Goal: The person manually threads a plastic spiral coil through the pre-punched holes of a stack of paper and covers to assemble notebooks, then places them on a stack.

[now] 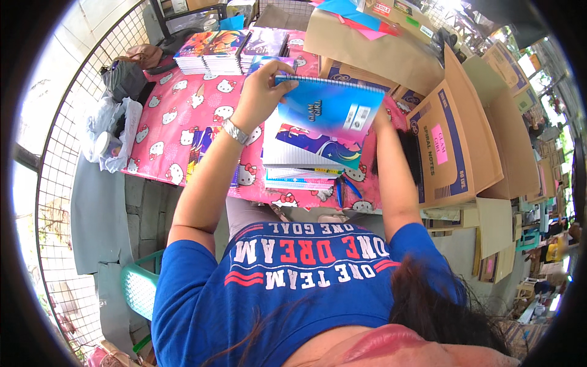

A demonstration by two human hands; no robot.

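Note:
A blue and purple spiral notebook point(327, 107) is held up, tilted, above the table. My left hand point(272, 85) pinches its upper left corner by the wire binding, thumb on the cover. At the notebook's right edge, my right hand point(381, 117) is mostly behind it, with its fingers hidden. Below lies a pile of notebooks, the top one a dark blue and pink notebook point(315, 144) with lined pages showing at its side. Just in front of the pile, blue-handled pliers point(346, 191) rest near the table's front edge.
A pink patterned cloth point(165, 144) covers the table. Stacked notebooks point(213, 52) stand at the back left, and more colourful notebooks point(205, 147) lie under my left forearm. Large open cardboard boxes point(455, 137) crowd the right side. A plastic bag with a cup point(109, 145) hangs at the left edge.

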